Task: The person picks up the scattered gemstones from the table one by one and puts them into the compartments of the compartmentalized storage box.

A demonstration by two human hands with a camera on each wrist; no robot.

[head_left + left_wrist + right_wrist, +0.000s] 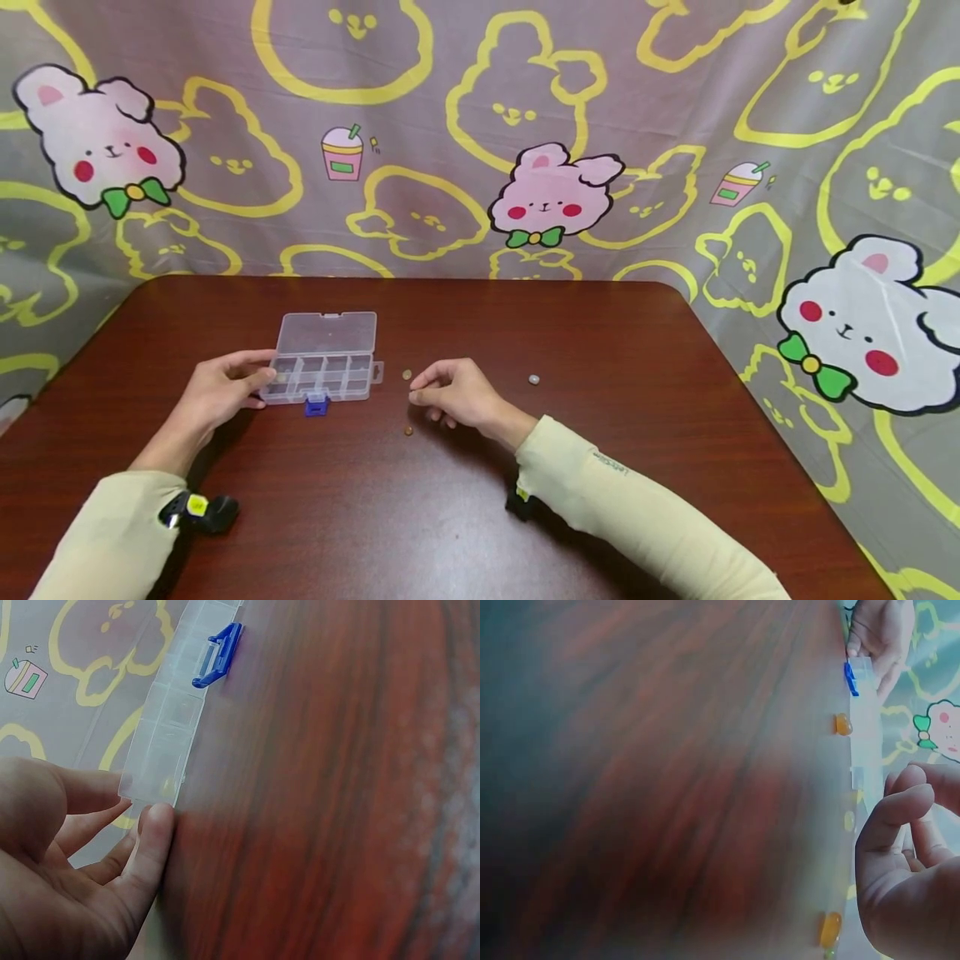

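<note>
A clear compartment box (pixel 326 333) with a blue latch (pixel 317 407) stands with its lid raised, left of centre. My left hand (pixel 217 392) grips its left end; the left wrist view has this hand (pixel 90 862) with thumb and fingers around the box's end (pixel 154 761). Something small and yellowish (pixel 282 377) lies in a left compartment. Over the table right of the box, my right hand (pixel 461 396) has thumb and index fingertips together; whether anything is between them is hidden. Near it lie a pale yellowish bead (pixel 407 375) and an amber bead (pixel 408 431).
A whitish bead (pixel 533 379) lies on the brown table (pixel 600 333), right of my right hand. Beyond the table's back edge hangs a patterned cloth (pixel 435 250), which also runs along the right side. The right wrist view shows an orange bead (pixel 830 930) low down.
</note>
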